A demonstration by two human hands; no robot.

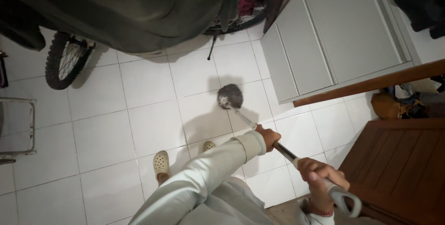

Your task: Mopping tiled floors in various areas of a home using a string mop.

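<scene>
While both hands' fingers grip the mop (230,97) | bicycle (65,58) ahead | cabinet (333,35) right | wooden door (398,164) beside

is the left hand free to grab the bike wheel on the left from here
Probably not. The left hand is wrapped around the mop handle, as is the right hand, and the bicycle wheel stands well across the tiled floor, beyond the mop head.

A covered bicycle (69,58), grey cabinet (333,35) and wooden door (403,164).

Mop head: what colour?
Grey, with paler strands, on the mop head against the white floor tiles; seen in the head view.
</scene>
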